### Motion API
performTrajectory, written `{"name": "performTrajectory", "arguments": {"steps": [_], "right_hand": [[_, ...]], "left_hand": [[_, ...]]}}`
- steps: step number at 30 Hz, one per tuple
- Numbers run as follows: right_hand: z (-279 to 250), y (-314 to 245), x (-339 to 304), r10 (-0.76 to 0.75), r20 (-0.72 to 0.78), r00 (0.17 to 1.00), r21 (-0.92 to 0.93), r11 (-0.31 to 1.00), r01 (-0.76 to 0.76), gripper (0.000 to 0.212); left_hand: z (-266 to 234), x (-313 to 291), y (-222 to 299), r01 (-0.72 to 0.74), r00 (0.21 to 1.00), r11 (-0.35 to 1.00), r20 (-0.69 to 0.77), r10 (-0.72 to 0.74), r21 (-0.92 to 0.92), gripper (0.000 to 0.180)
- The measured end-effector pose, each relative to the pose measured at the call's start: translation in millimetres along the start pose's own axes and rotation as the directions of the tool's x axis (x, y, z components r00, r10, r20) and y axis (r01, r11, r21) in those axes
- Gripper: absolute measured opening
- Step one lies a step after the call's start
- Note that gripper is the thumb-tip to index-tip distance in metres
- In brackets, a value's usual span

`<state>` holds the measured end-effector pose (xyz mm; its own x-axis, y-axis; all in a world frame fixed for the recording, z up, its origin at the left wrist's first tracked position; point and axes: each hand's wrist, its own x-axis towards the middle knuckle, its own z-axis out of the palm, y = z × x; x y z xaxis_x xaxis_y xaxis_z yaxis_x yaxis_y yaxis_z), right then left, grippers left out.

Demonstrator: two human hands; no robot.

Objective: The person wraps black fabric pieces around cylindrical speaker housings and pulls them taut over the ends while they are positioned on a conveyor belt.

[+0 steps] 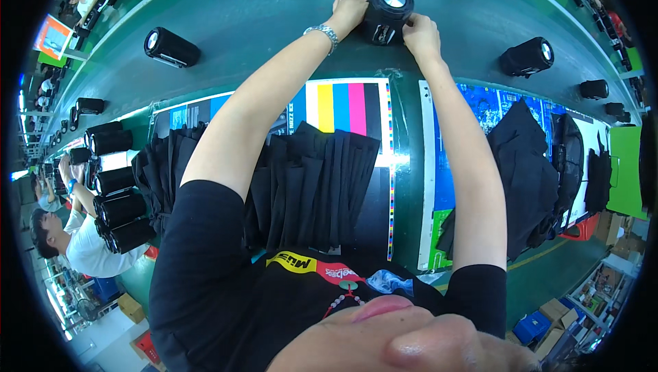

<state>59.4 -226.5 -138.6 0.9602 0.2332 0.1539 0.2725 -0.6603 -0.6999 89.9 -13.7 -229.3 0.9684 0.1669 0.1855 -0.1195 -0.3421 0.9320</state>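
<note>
A black cylindrical speaker (384, 26) with a shiny silver disc at its end stands on the green conveyor belt (274, 22) at the far side. My left hand (351, 8) holds it from the left, fingers curled on its edge. From the right, my right hand (421, 34) grips the other side; part of its fingers is hidden behind the speaker. Nearer to me, between my arms, a row of folded black cloth bags (312, 183) lies on a printed sheet (375, 108) with coloured bars.
Similar speakers rest on the belt at left (171, 48) and right (528, 56). More black cloth bags (515, 166) lie by my right arm. At left, several speakers (120, 209) stand beside a co-worker (96, 242) in white. A red bin (582, 228) sits low on the right.
</note>
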Motion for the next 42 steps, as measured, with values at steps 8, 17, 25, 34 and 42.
{"name": "performTrajectory", "arguments": {"steps": [8,17,25,34,42], "right_hand": [[-9.9,32.3,-5.5,-0.082,-0.021,0.996,-0.225,0.972,0.075,0.017],[-20.5,3.3,-24.9,-0.265,-0.165,0.950,-0.223,0.948,0.226,0.023],[-9.3,-59.0,-62.2,-0.057,0.302,0.952,0.951,0.089,-0.297,0.062],[-25.9,-43.1,-62.8,-0.296,-0.054,0.954,0.571,0.774,0.273,0.065],[-37.4,-39.4,-66.4,-0.261,0.011,0.965,0.568,0.796,0.209,0.081]], "left_hand": [[31.7,-3.2,26.7,0.195,0.965,0.936,-0.111,-0.237,-0.294,0.027],[-11.1,-86.2,213.1,-0.418,0.887,0.555,0.192,0.419,0.719,0.052],[-44.1,-139.6,184.7,0.149,0.975,0.905,-0.093,-0.202,-0.399,0.046],[-59.8,-104.0,223.9,-0.148,0.989,0.988,0.016,0.147,0.045,0.037],[-46.7,-61.8,220.3,0.034,0.955,0.937,0.264,-0.133,0.347,0.034]]}}
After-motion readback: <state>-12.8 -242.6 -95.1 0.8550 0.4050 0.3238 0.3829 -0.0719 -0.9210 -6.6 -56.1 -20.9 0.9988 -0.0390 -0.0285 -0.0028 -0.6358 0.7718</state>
